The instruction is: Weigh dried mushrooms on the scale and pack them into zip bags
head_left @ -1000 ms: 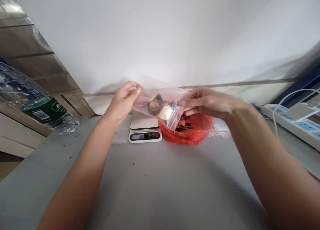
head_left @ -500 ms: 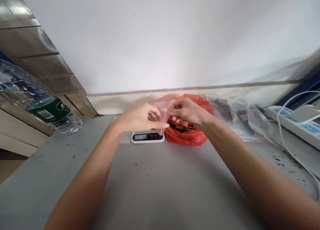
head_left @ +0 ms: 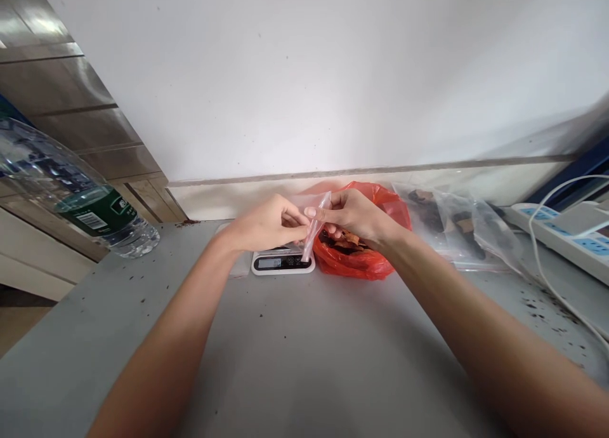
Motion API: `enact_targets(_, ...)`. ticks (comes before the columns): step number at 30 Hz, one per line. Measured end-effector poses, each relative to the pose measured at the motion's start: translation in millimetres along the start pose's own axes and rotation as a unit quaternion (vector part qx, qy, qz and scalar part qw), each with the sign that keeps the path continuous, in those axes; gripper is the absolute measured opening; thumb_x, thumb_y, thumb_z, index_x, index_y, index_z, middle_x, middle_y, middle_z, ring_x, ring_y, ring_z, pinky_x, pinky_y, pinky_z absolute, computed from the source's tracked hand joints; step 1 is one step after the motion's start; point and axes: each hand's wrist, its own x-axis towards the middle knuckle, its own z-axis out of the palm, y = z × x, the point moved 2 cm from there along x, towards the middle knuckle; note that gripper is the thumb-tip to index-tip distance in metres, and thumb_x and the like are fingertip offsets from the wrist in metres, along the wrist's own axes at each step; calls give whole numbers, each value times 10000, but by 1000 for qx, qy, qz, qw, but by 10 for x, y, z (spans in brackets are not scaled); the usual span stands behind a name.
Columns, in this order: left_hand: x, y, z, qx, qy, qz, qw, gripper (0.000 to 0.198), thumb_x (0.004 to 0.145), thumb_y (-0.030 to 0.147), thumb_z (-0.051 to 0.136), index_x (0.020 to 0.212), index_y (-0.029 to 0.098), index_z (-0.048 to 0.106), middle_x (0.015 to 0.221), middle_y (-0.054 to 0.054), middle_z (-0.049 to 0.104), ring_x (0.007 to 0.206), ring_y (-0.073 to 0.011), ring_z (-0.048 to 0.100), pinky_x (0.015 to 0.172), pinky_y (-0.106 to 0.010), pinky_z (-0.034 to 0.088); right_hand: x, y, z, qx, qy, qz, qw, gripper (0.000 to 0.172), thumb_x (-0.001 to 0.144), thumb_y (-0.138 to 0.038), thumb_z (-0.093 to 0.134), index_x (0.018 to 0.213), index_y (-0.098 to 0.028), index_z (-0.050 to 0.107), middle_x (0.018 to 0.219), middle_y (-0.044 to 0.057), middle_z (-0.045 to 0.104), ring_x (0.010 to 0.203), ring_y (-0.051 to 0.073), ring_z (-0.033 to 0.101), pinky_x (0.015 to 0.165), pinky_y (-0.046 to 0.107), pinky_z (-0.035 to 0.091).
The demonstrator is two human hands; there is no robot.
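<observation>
My right hand (head_left: 354,214) pinches the edge of a small clear plastic bag (head_left: 313,238) between thumb and fingers. Against the other side of that bag are the closed fingers of my left hand (head_left: 272,225), its thumb tip partly hidden by the film. Below the bag is a white digital scale (head_left: 283,268) with a lit display; hands and bag cover its platform. Beside the scale sits an open red plastic bag (head_left: 364,270) holding dry brown pieces (head_left: 351,242), partly under my right hand.
A large clear water bottle (head_left: 102,209) stands at the left. Right of the red bag lies a clear bag with dark pieces (head_left: 464,225). A white power strip (head_left: 566,232) and cable (head_left: 537,254) are farther right. Dark crumbs dot the grey table (head_left: 285,374). A wall rises behind.
My left thumb has moved in from the front of the small bag to its film. The bag's edge has turned and now looks narrower and folded. The view has shifted slightly.
</observation>
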Motion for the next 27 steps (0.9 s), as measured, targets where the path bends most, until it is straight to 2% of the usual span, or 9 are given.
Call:
enact_targets(3, 12, -29, -29, 4, 28, -11, 1000, 353, 834, 316, 627, 497, 210, 630, 495, 28, 482, 464, -105, 290, 499, -303, 232, -24, -14, -29, -19, -17, -3, 1000, 644, 571, -655, 951, 499, -202, 499, 464, -56, 468, 420, 51, 363, 368, 223, 191)
enact_targets(7, 13, -117, -184, -3, 171, -62, 983, 217, 723, 233, 648, 510, 215, 685, 541, 10, 621, 528, -133, 496, 535, -283, 350, -19, 21, -74, -53, -24, -4, 998, 554, 704, -523, 909, 557, -226, 465, 489, -86, 396, 448, 63, 321, 408, 238, 223)
enact_targets(10, -24, -117, -259, -24, 272, -99, 957, 175, 703, 208, 652, 551, 214, 737, 586, -3, 703, 597, -164, 630, 598, -273, 458, 20, 31, -107, -100, 114, -130, 980, 365, 798, -312, 791, 641, -239, 470, 615, -54, 477, 558, 110, 444, 497, 254, 392)
enact_targets(13, -60, -11, -212, -10, 306, -84, 948, 175, 710, 181, 645, 568, 203, 745, 598, -10, 729, 586, -169, 651, 582, -266, 471, 17, 16, -77, -185, 219, -289, 913, 137, 801, -124, 618, 711, -226, 602, 1094, 89, 673, 990, 234, 642, 771, 381, 564)
enact_targets(15, -69, 82, -142, 3, 308, -44, 951, 174, 734, 171, 642, 598, 196, 749, 603, -6, 731, 584, -167, 651, 578, -261, 475, 8, 19, -34, -239, 195, -300, 903, 219, 811, -99, 546, 788, -227, 722, 1354, 126, 633, 1274, 312, 589, 905, 466, 565)
enact_targets(17, -56, 144, -75, 5, 285, 5, 959, 170, 776, 180, 639, 648, 189, 751, 630, -6, 737, 605, -172, 665, 604, -263, 503, -14, 15, -14, -259, 158, -270, 914, 251, 835, -144, 567, 933, -238, 778, 1325, 126, 669, 1359, 337, 555, 970, 499, 551)
enact_targets(19, -27, 142, -57, 11, 295, 37, 955, 193, 842, 208, 622, 696, 184, 746, 693, -21, 755, 690, -192, 702, 679, -276, 547, -47, -5, -22, -247, 121, -245, 930, 333, 836, -229, 649, 1154, -247, 746, 1179, 100, 724, 1250, 323, 631, 961, 492, 562)
enact_targets(23, 51, -65, -154, -5, 428, -10, 904, 177, 940, 234, 621, 1007, 201, 782, 1158, -70, 790, 1145, -257, 701, 976, -338, 558, -86, -66, -112, -231, 76, -238, 941, 708, 804, -361, 758, 1471, -260, 544, 1167, 59, 723, 943, 256, 701, 834, 423, 597)
enact_targets(27, 169, -296, -143, -263, 303, -108, 910, 353, 1003, 272, 634, 1354, 273, 679, 1331, -87, 732, 1071, -249, 743, 862, -364, 610, -90, -98, -305, -233, 62, -266, 933, 860, 820, -488, 765, 1581, -265, 433, 1361, 96, 663, 968, 247, 710, 836, 385, 597)
